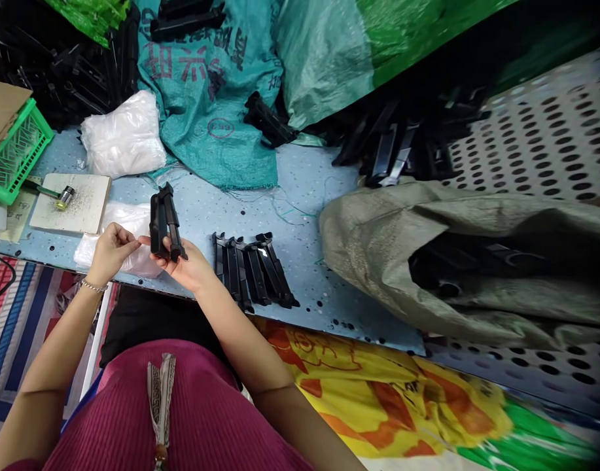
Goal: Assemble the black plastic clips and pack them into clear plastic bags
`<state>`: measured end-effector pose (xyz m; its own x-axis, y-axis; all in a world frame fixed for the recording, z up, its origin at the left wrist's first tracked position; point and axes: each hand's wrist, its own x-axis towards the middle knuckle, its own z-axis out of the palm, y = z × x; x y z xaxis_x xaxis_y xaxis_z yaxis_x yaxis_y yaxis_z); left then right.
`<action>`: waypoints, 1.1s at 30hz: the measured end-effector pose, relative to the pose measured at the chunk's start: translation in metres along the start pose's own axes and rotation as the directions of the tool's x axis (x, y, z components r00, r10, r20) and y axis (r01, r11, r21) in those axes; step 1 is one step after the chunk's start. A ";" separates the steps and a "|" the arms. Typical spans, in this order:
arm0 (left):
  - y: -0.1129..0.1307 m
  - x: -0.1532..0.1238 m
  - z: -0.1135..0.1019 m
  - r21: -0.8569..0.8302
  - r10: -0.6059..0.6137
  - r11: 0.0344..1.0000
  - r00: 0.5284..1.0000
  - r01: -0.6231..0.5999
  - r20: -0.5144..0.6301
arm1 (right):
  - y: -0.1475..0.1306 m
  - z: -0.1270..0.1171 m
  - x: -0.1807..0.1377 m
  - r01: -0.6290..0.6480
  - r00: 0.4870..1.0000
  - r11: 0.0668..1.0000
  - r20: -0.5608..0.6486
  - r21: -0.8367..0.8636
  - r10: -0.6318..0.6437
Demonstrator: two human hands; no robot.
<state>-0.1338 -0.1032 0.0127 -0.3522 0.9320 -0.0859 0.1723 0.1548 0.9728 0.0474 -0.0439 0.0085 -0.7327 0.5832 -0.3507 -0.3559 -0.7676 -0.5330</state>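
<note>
My right hand point(189, 265) holds a long black plastic part point(165, 222) upright above the table's front edge. It looks like two narrow bars side by side, but I cannot tell if they are one piece. My left hand point(114, 252) is closed in a pinch just left of it, close to the right fingertips; what it pinches, if anything, is too small to make out. Below and between the hands lies a stack of thin clear plastic bags point(141, 261). Right of my right hand, several similar black parts point(253, 268) lie in a row on the speckled blue table point(309, 196).
A white bundle of plastic bags point(125, 134) sits at the back left. A hammer point(64, 197) rests on a pale board point(91, 206) by a green basket point(25, 154). Teal woven sacks point(216, 137) and loose black parts stand behind. A grey sack point(373, 242) with black parts lies right.
</note>
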 end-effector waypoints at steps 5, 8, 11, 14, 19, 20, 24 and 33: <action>0.006 -0.005 -0.014 0.546 0.233 0.785 0.956 -0.293 0.177 | 0.004 -0.003 -0.005 0.131 0.978 0.966 -0.132 -0.224 -0.163; 0.008 -0.002 -0.024 0.690 0.257 0.648 0.945 -0.323 0.201 | 0.011 -0.004 -0.026 0.153 0.972 0.961 -0.138 -0.229 -0.188; 0.007 0.002 -0.032 0.640 0.234 0.705 0.952 -0.307 0.199 | 0.023 -0.010 -0.047 -0.112 0.994 0.991 0.001 -0.077 0.112; 0.009 -0.007 -0.032 0.601 0.245 0.728 0.944 -0.330 0.222 | 0.035 -0.018 -0.050 -0.313 0.948 0.947 0.088 0.071 0.307; 0.023 -0.056 -0.008 0.443 0.380 0.663 0.781 -0.603 0.495 | 0.041 -0.022 -0.033 -0.251 0.968 0.968 0.000 0.019 0.251; 0.027 -0.066 -0.002 0.399 0.383 0.663 0.745 -0.633 0.546 | 0.041 -0.019 -0.032 -0.175 0.984 0.981 -0.051 -0.088 0.171; 0.053 -0.100 -0.005 0.380 0.341 0.679 0.728 -0.628 0.595 | 0.040 0.008 -0.048 0.113 0.988 0.803 -0.022 -0.585 -0.156; -0.014 -0.119 -0.127 0.729 -0.444 0.681 0.750 -0.072 0.490 | -0.036 -0.031 -0.116 -0.282 0.879 -0.246 -0.147 -0.928 -0.453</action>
<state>-0.2110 -0.2582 0.0371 0.1096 0.7911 -0.6018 0.8131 0.2768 0.5120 0.1636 -0.0758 0.0442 -0.3977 0.8996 -0.1802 0.8318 0.2707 -0.4846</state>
